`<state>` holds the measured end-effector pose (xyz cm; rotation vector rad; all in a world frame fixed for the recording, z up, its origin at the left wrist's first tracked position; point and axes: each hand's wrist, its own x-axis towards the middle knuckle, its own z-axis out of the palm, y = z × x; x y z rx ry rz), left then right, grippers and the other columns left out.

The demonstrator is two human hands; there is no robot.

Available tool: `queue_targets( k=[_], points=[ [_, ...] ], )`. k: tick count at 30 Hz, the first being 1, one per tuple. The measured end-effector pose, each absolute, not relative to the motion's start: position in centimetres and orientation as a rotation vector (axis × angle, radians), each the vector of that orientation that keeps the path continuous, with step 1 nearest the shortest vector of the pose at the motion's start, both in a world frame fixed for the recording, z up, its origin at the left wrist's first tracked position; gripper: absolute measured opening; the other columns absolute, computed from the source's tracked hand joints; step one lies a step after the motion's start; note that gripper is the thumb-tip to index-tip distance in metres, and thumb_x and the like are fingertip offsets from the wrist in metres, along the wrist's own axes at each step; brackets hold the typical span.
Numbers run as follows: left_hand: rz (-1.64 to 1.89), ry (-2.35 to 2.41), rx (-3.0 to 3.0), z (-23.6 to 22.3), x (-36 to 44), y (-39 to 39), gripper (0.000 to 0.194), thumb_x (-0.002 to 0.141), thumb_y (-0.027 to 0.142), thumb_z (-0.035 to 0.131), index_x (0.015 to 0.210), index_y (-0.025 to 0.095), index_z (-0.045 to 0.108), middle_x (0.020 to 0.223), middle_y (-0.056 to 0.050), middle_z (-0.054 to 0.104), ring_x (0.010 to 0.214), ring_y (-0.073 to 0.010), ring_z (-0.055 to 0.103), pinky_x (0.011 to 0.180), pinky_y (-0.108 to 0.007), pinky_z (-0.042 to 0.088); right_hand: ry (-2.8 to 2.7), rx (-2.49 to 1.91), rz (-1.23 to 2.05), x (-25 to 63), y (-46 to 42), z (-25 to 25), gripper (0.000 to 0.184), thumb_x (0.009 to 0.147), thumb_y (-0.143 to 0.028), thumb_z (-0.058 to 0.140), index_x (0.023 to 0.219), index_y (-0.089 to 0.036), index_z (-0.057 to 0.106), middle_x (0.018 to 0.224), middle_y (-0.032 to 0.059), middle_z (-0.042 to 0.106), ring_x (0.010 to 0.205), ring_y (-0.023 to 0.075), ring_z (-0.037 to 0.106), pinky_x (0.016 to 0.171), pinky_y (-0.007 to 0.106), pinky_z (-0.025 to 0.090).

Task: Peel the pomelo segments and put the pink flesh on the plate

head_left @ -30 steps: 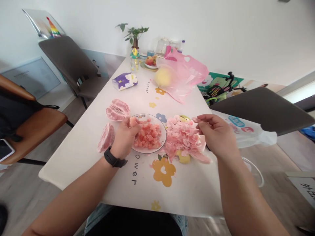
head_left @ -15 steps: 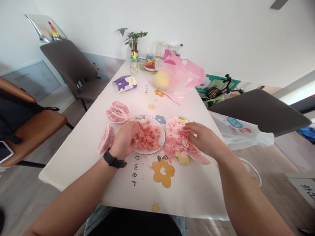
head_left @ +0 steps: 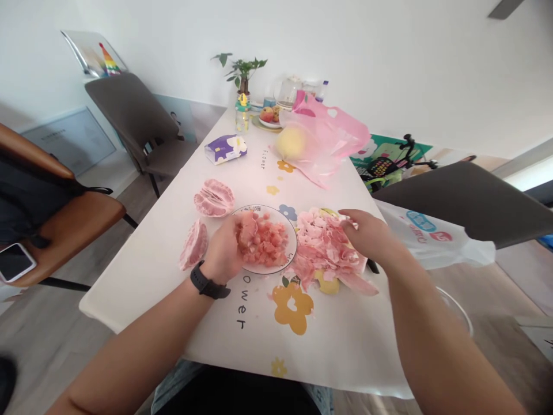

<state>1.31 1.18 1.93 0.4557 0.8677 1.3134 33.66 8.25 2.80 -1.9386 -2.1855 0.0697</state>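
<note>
My left hand (head_left: 224,249), with a black watch on the wrist, is closed on a pink pomelo piece (head_left: 247,231) over the left side of a white plate (head_left: 290,229). The plate holds a heap of peeled pomelo flesh (head_left: 270,245). My right hand (head_left: 368,236) rests with curled fingers on the far side of a pile of pink pomelo membranes and peel (head_left: 322,248), right of the plate. I cannot see what its fingertips hold. Two unpeeled pomelo chunks lie left of the plate, one behind (head_left: 213,197) and one nearer (head_left: 194,244).
The white flowered tablecloth (head_left: 276,323) ends just in front of me. Farther back lie a tissue pack (head_left: 226,148), a pink bag (head_left: 332,138) with a yellow pomelo (head_left: 292,142), a fruit dish (head_left: 268,115) and a plant (head_left: 242,72). Chairs flank the table; a phone (head_left: 15,262) lies left.
My right hand dropped from holding a bit of membrane in the air onto the pile. My left hand moved its piece further over the plate. The camera shifted slightly.
</note>
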Motion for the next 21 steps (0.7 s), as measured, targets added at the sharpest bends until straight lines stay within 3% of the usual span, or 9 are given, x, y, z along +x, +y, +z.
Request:
queue_targets(
  k=[2,5,8,11,16,21],
  points=[
    [1.308,0.805,0.42,2.0,1.4,1.1,0.019,0.081,0.031,0.07,0.091,0.015,0.071,0.06,0.002,0.05,0.054,-0.0131,0.051,0.047,-0.024,0.039,-2.002,-1.907,-0.03,32.8,7.2,3.6,0.041,0.095,-0.033,0.054,0.126,-0.017,0.075,0.133,0.0178,0.075,0.124,0.0367,0.069,0.107,0.053,0.053],
    [1.271,0.74,0.391,2.4,1.6,1.0,0.012,0.081,0.028,0.067,0.078,0.016,0.068,0.061,0.0,0.052,0.057,-0.0144,0.054,0.05,-0.026,0.042,-1.891,-1.73,-0.107,29.6,4.8,4.5,0.033,0.098,-0.035,0.052,0.114,-0.018,0.075,0.127,0.018,0.075,0.121,0.0364,0.069,0.106,0.052,0.051],
    [1.24,0.693,0.385,2.6,1.7,1.0,0.021,0.081,0.025,0.065,0.063,0.018,0.058,0.057,-0.001,0.047,0.055,-0.0138,0.051,0.05,-0.027,0.041,-1.936,-1.594,0.149,25.0,1.9,4.7,0.028,0.102,-0.04,0.054,0.108,-0.022,0.074,0.111,0.0129,0.078,0.1,0.0298,0.073,0.089,0.044,0.056],
    [1.234,0.662,0.386,2.4,1.6,1.1,0.027,0.083,0.025,0.064,0.058,0.019,0.053,0.06,-0.002,0.049,0.056,-0.0136,0.051,0.053,-0.027,0.044,-2.08,-1.456,0.543,20.8,-0.4,4.2,0.026,0.104,-0.042,0.053,0.099,-0.026,0.072,0.097,0.0062,0.077,0.087,0.0244,0.071,0.076,0.038,0.052],
    [1.294,0.638,0.43,2.0,1.3,1.2,0.036,0.089,0.027,0.065,0.056,0.02,0.049,0.063,-0.003,0.053,0.071,-0.0163,0.061,0.069,-0.029,0.055,-2.049,-1.457,0.873,17.0,-1.9,2.9,0.02,0.098,-0.045,0.064,0.098,-0.026,0.066,0.1,0.0056,0.076,0.087,0.0249,0.069,0.073,0.039,0.05],
    [1.292,0.673,0.421,1.7,1.3,1.1,0.033,0.089,0.033,0.067,0.061,0.023,0.054,0.057,-0.003,0.049,0.089,-0.0244,0.07,0.077,-0.034,0.06,-1.782,-1.499,0.953,15.3,-2.0,2.0,0.032,0.088,-0.045,0.078,0.107,-0.027,0.06,0.104,0.0062,0.076,0.088,0.0266,0.072,0.075,0.041,0.054]
  ],
)
